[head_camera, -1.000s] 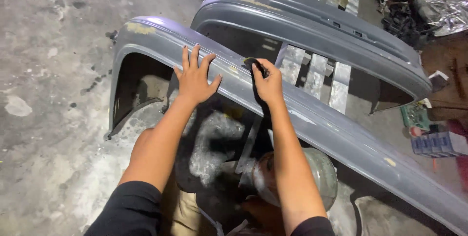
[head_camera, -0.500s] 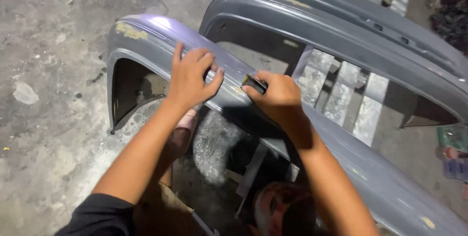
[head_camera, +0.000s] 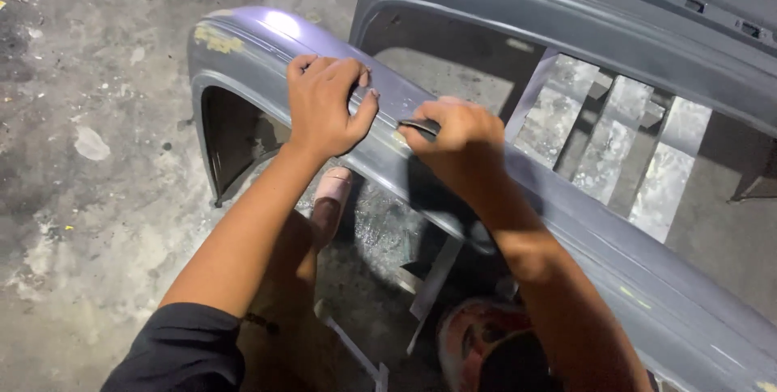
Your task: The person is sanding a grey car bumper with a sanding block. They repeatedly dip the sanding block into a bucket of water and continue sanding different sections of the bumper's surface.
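Grey bumper (head_camera: pixel 566 222): long axis runs under both hands. Left hand (head_camera: pixel 324 105) curled over its ridge; right hand (head_camera: pixel 457 137) pinching dark sanding pad (head_camera: pixel 421 126) beside it.

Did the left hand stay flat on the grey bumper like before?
No. The left hand lay with fingers spread on the near bumper a second ago; now the fingers are curled, gripping its top edge, close beside the right hand.
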